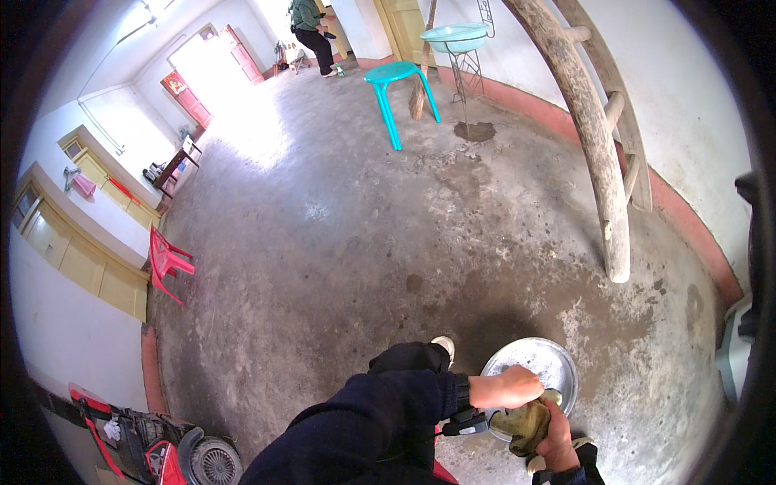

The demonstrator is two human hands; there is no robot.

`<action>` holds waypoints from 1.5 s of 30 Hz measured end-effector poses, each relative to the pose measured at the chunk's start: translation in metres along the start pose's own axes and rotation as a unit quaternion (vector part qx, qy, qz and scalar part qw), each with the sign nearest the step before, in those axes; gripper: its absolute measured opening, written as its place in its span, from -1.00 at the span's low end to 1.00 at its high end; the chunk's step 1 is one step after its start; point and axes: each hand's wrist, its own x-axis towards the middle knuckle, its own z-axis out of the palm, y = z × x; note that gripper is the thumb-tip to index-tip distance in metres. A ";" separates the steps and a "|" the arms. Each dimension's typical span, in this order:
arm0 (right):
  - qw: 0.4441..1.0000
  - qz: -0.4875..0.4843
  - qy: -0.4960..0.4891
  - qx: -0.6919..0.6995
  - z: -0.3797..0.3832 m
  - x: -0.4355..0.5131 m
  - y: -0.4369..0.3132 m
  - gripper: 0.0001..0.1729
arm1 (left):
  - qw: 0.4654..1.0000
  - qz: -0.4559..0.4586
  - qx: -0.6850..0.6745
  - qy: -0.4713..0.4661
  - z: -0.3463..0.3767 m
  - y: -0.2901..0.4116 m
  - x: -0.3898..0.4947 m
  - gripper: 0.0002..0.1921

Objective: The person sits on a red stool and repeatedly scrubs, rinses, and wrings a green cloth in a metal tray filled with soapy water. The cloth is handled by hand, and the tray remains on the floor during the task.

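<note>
A wet-looking olive-green cloth article (pixel 527 424) is held bunched over a round metal basin (pixel 573 370) on the floor. My right hand (pixel 558 442) grips its right side, thumb along the upper face. At its top edge, my left hand (pixel 512 387) is closed like a fist, its fingertips hidden from view. A paler greenish part of the article (pixel 550 397) shows between the two hands. Grey liquid with pale patches (pixel 527 357) appears inside the basin. Its near side is covered by my hands and the article.
A wooden ladder (pixel 582 121) leans at the right wall. Ahead are a turquoise stool (pixel 397 73), a broom (pixel 418 100) and a washbasin (pixel 458 37) on a wire stand. A red chair (pixel 170 264) and a red vehicle (pixel 163 451) stand left. A person (pixel 312 30) is far off. Wet patches mark the floor.
</note>
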 end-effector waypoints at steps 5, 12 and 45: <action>1.000 0.009 0.005 0.001 -0.009 0.005 0.002 -0.56 | 1.000 0.011 -0.003 -0.018 0.003 -0.002 0.000 -0.93; 1.000 0.004 0.011 -0.017 -0.006 0.002 0.002 -0.59 | 1.000 0.020 -0.014 -0.011 0.010 -0.004 0.001 -0.92; 0.989 -0.050 0.049 -0.129 0.011 -0.011 0.003 -0.65 | 0.998 0.050 -0.035 0.029 -0.006 0.006 0.002 -0.93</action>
